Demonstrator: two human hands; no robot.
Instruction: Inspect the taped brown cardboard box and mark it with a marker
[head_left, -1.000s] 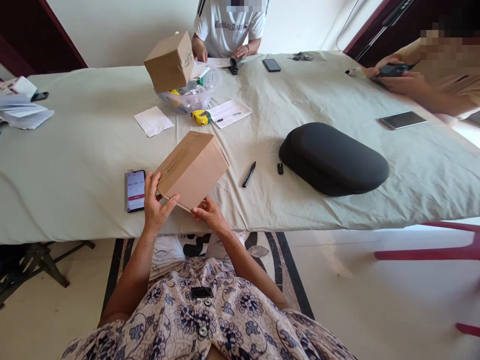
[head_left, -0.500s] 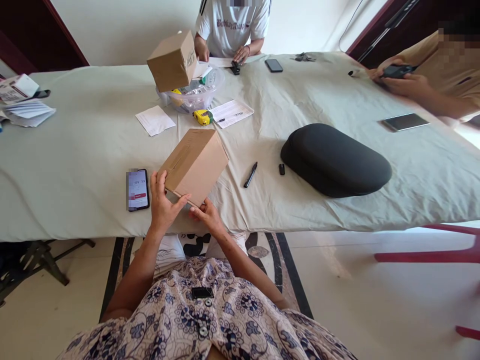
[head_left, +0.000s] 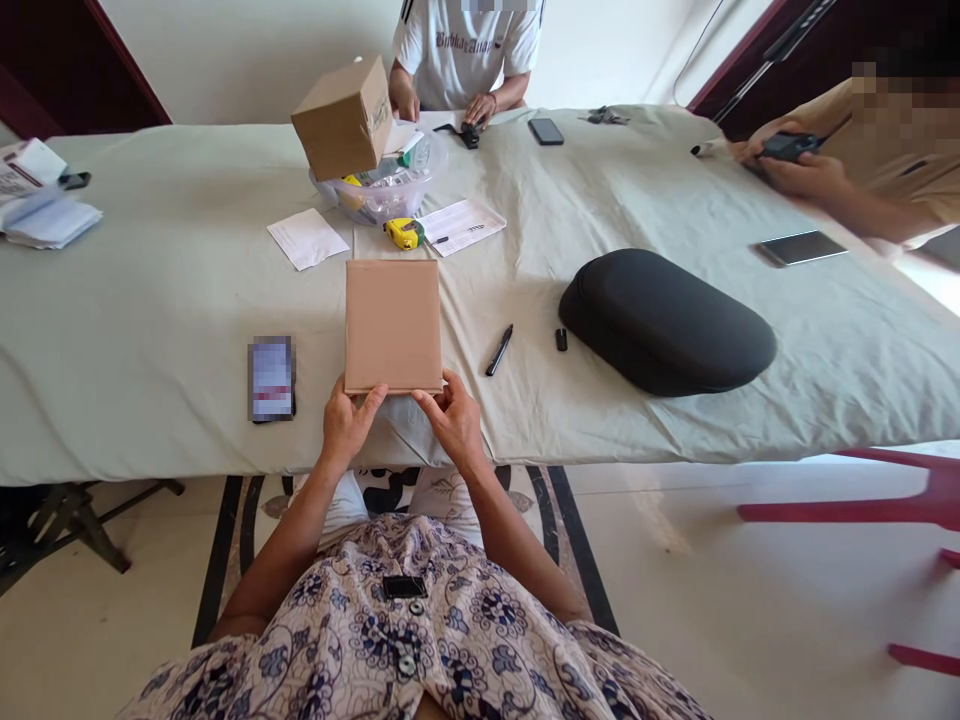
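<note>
A plain brown cardboard box (head_left: 393, 325) is between my hands near the front edge of the table, one flat square face toward me. My left hand (head_left: 351, 420) grips its near left corner, thumb along the near edge. At the near right corner my right hand (head_left: 453, 415) holds it the same way. The other fingers are partly hidden behind the box. To its right lies an uncapped black marker (head_left: 499, 350), with its black cap (head_left: 561, 340) farther right. Left of the box lies a phone (head_left: 271, 380) with a lit, blurred screen.
Beyond the box are a yellow tape measure (head_left: 404, 233), papers (head_left: 307, 239) and a plastic basin (head_left: 382, 203) with another carton (head_left: 341, 120) on it. A large black case (head_left: 667, 322) stands to the right. Two people sit at the cloth-covered table (head_left: 187, 290), across and at right.
My hands have turned the box from a slanted angle to face me squarely. My right hand has moved from its near bottom edge to the right corner.
</note>
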